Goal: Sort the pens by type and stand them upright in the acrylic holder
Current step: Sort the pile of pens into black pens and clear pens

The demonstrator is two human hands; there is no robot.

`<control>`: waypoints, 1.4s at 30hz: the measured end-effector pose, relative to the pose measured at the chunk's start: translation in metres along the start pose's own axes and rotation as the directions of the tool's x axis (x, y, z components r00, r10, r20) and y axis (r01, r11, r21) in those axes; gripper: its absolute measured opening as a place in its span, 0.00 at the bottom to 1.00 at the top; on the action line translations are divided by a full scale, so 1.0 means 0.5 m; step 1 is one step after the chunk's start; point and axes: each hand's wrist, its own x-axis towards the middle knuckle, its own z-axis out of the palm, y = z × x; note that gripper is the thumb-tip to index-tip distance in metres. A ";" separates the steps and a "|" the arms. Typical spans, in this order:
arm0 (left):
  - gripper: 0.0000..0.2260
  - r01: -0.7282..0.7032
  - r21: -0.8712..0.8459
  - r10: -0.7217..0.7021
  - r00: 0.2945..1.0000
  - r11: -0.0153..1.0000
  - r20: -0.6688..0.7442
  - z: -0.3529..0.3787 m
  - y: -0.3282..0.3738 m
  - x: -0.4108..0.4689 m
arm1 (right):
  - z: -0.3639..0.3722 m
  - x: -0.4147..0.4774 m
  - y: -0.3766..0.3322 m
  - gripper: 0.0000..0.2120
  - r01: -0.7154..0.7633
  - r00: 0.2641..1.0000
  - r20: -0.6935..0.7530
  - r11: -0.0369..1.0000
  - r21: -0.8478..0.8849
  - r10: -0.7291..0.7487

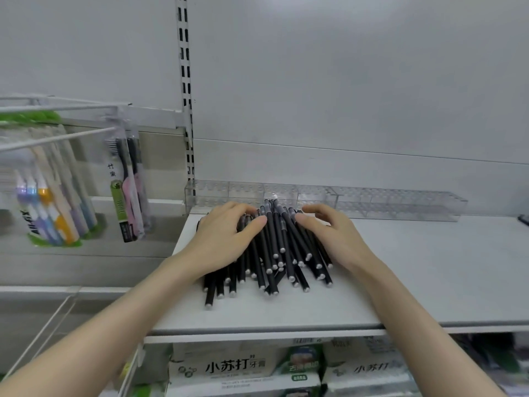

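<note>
Fig.: both hands on the pen heap. My left hand (226, 239) and right hand (332, 236) lie on either side of the black pens (272, 247), fingers loosely spread over the barrels, resting and pinching nothing. The heap sits mid-shelf (415, 267), its far end just in front of the clear holder (400, 202), which runs along the back wall and looks unfilled.

Step, as I judge it: gather and square the heap, then sort. Best approx.: press lightly, sweep inward w/ both palms, get the silver ends facing one way, then lift a few at a time. Types can't be told apart from here; all look alike.

In the way: crossed barrels, round bodies prone to rolling toward the front edge, small holder slots.

Nearby: toothbrush packs (126, 190) hanging at left, toothpaste boxes (229, 368) below.
</note>
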 end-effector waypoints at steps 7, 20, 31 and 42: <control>0.12 -0.090 0.079 0.093 0.995 0.993 -0.028 -0.018 0.018 0.012 | -0.014 0.002 -0.012 0.12 0.085 0.995 -0.044 0.988 -0.130 -0.091; 0.15 -0.342 0.086 0.351 0.928 0.936 -0.127 0.000 0.253 -0.013 | -0.227 -0.100 -0.057 0.10 0.194 0.937 -0.205 0.911 -0.365 -0.282; 0.09 -0.246 -0.040 0.245 0.969 0.968 -0.031 0.361 0.566 -0.083 | -0.562 -0.307 0.232 0.09 0.114 0.961 -0.185 0.903 -0.414 -0.206; 0.08 -0.307 -0.087 0.313 0.948 0.948 0.057 0.632 0.862 0.041 | -0.889 -0.334 0.445 0.07 0.032 0.959 -0.239 0.897 -0.441 -0.151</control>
